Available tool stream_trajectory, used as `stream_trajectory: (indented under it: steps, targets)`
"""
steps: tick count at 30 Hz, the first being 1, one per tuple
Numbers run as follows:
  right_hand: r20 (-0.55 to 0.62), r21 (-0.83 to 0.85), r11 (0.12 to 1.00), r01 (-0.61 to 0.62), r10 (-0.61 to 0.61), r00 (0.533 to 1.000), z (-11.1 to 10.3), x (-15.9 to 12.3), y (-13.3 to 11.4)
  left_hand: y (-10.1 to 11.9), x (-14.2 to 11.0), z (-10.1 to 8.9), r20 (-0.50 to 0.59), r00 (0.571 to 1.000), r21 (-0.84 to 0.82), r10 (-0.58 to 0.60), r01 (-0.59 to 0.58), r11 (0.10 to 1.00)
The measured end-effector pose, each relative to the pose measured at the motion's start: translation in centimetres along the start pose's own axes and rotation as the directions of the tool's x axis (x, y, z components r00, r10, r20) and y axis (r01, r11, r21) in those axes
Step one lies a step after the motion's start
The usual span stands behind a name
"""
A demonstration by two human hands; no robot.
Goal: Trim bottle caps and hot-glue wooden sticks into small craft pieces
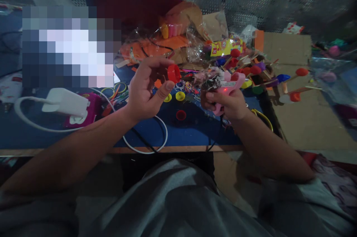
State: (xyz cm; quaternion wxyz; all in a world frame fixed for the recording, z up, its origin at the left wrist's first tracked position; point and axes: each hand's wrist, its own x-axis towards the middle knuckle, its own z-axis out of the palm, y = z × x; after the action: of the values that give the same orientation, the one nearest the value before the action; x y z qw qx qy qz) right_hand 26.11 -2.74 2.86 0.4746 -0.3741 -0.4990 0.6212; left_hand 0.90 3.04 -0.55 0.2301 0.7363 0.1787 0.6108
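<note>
The left hand holds a red cap between its thumb and fingers, raised over the blue tabletop, its open side hard to make out. The right hand is wrapped around the handle of a pink glue gun, on which a small red light glows; grey, fluffy residue clings around its front. The nozzle points towards the red cap, apart from it.

Below and between the hands, two yellow caps lie on the tabletop, and a dark red cap sits nearer the front edge. A white cable loops down to that front edge, left of the middle. Towards the left edge, a white adapter is plugged into a purple socket block.

Farther back, towards the rear edge, a yellow packet lies among clear plastic, with an orange sheet to its left. Towards the right edge, coloured balls on sticks are heaped, some over a piece of cardboard.
</note>
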Motion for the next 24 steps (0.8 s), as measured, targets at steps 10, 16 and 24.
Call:
stream_trajectory:
  steps: [10,16,24]
  targets:
    - [-0.03,-0.033,0.999,0.002,-0.003,1.0,-0.07,-0.02,-0.01,-0.65,0.02,-0.16,0.017,1.0,-0.058,0.024,-0.023,0.998]
    - [-0.047,-0.004,1.0,-0.026,0.026,0.999,0.16,-0.1,-0.3,-0.43,0.29,0.26,-0.022,0.992,-0.048,0.123,-0.124,0.991]
    - [-0.086,-0.022,0.999,-0.026,0.024,0.996,0.51,-0.11,-0.5,-0.53,0.14,0.16,-0.016,0.994,-0.072,0.106,-0.107,0.992]
